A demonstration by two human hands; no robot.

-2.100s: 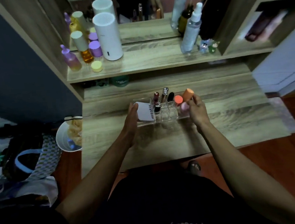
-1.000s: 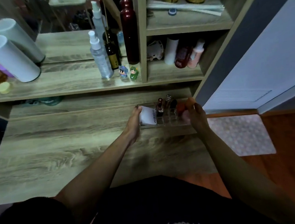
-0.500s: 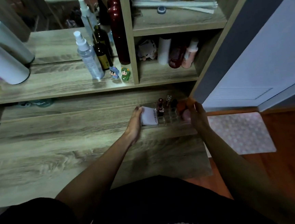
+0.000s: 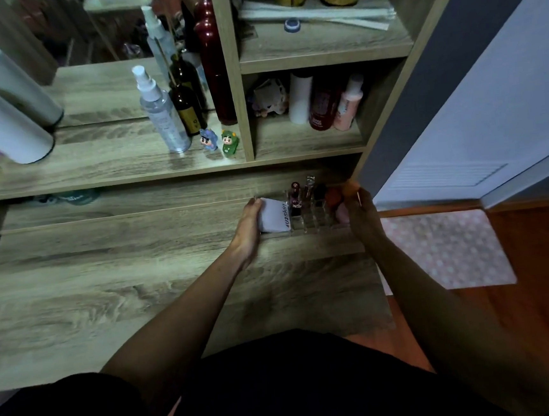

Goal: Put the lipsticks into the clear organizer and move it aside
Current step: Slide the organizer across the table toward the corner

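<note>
The clear organizer [image 4: 310, 219] sits at the far right of the wooden desk [image 4: 107, 288], close under the shelf. Several lipsticks [image 4: 295, 194] stand upright in its cells, next to a white box [image 4: 273, 214] at its left end and orange and pink sponges [image 4: 335, 199] at its right end. My left hand [image 4: 248, 225] grips the organizer's left end, against the white box. My right hand [image 4: 361, 215] grips its right end by the sponges.
A shelf [image 4: 113, 168] above the desk carries a spray bottle [image 4: 162, 114], dark bottles [image 4: 188, 107], two small figurines [image 4: 221, 142] and a white cylinder [image 4: 0, 122]. Cubbies at the right hold more bottles [image 4: 323, 104]. A dotted mat [image 4: 446, 249] lies on the floor beyond the desk's right edge.
Both hands have carried the organizer from the middle of the desk to its far right end, and my view has turned right with it. The grip on both ends is unchanged.
</note>
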